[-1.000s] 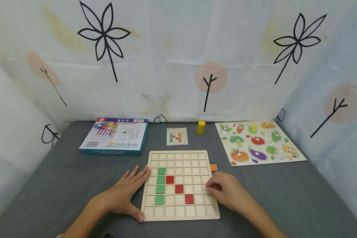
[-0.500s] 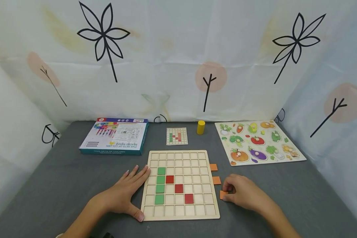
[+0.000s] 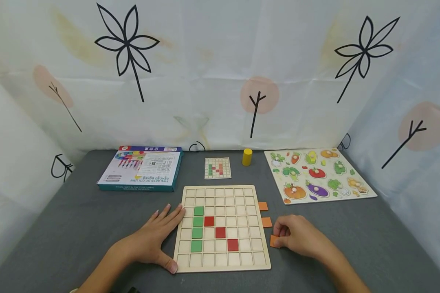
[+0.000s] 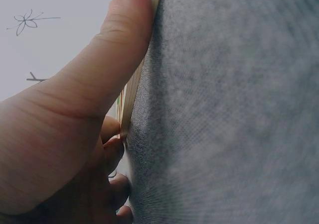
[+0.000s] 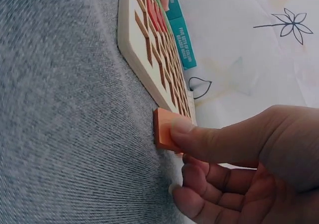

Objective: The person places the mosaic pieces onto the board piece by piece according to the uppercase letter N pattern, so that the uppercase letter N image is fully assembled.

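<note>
A wooden grid board lies on the grey cloth, with several green tiles in one column and red tiles running in a diagonal. My left hand rests along the board's left edge, fingers spread and straight, thumb at the near corner. To the right of the board, my right hand pinches an orange tile at the cloth; its thumb lies on the tile and the other fingers are curled. Two more orange tiles lie beside the board's right edge, farther back.
Behind the board stand a small pattern card and a yellow cylinder. A flat box is at the back left. A vegetable puzzle board lies at the back right. White printed fabric hangs behind and at the sides.
My right hand has moved from the board's right edge, right and toward me, onto the nearest orange tile. Two orange tiles it had covered now show. My left hand has stayed put.
</note>
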Tool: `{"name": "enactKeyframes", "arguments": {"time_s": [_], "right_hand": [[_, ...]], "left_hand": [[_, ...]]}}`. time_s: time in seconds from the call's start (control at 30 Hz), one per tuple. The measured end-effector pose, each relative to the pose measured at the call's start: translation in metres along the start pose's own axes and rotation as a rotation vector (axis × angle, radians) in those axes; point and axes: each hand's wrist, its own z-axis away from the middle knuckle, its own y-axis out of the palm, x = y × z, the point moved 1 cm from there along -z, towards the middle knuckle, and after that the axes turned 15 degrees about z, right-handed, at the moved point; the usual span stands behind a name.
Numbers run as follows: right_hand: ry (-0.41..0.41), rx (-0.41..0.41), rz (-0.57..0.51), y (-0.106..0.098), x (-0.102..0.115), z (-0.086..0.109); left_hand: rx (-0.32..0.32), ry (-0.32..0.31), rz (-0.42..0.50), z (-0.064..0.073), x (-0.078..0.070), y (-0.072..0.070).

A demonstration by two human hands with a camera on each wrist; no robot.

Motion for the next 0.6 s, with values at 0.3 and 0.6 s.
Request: {"name": "enactKeyframes", "arguments": {"time_s": [0.3, 0.6], "right_hand": [[-0.041, -0.026, -0.089, -0.009, 0.002, -0.008], [-0.092, -0.061, -0.093, -0.004, 0.030, -0.039]], "left_hand": [[-0.010, 0.048, 0.033, -0.001, 0.006, 0.002], [0.006, 0.027, 0.002, 0.000, 0.001, -0.001]]}}
